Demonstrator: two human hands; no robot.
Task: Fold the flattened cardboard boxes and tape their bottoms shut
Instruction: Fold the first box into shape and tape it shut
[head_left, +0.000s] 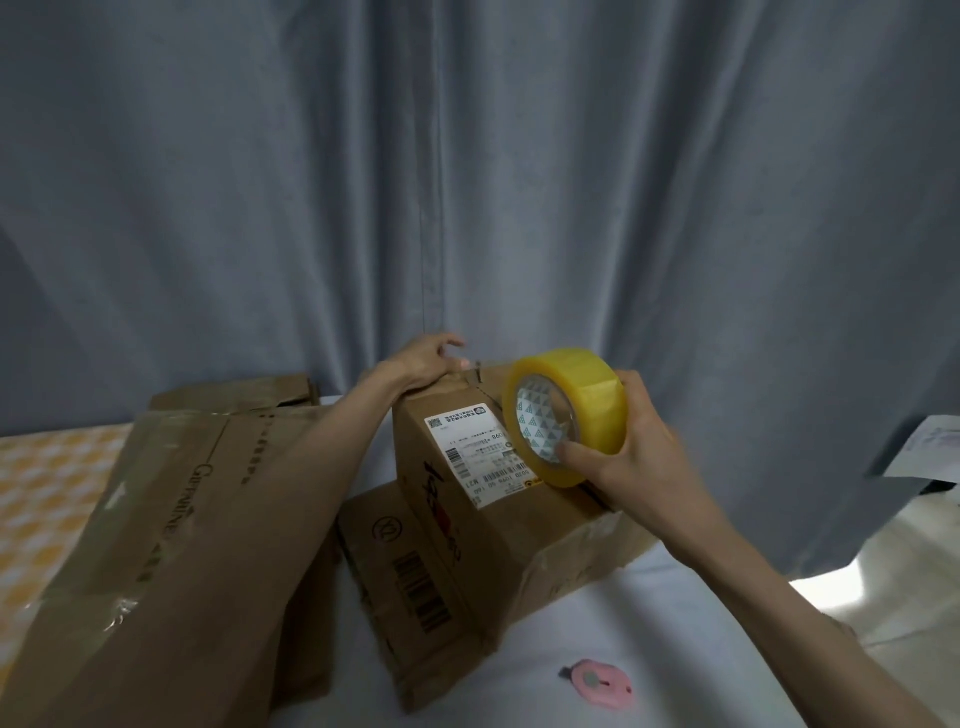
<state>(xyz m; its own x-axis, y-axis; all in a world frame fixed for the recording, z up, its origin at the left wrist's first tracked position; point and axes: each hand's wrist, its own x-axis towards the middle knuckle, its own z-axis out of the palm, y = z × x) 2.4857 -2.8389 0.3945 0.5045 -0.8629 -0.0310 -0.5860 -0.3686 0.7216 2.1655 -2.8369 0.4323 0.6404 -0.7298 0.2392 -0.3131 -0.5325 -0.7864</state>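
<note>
Head view: at centre frame a folded cardboard box (467, 499) stands on a white surface (597, 623), its side with a white shipping label (480, 454) turned toward the camera. The left hand (423, 361) rests on the box's far top edge with fingers loosely spread, gripping nothing. The right hand (631, 452) grips a roll of yellow tape (569, 415), thumb on the near rim and fingers curled round the far side, holding it against the box's upper right corner.

A flattened cardboard box (171, 545) lies at lower left, just beside the standing box and partly under the left forearm; another flattened piece (234, 397) lies behind it at middle left. A pink utility knife (597, 680) sits on the white surface at lower centre, well apart from the box. A grey curtain (467, 182) fills the upper frame close behind the box. A yellow checked cloth (47, 478) shows at the left edge, and paper (924, 452) at the right edge. Open white surface lies in the lower middle of the frame.
</note>
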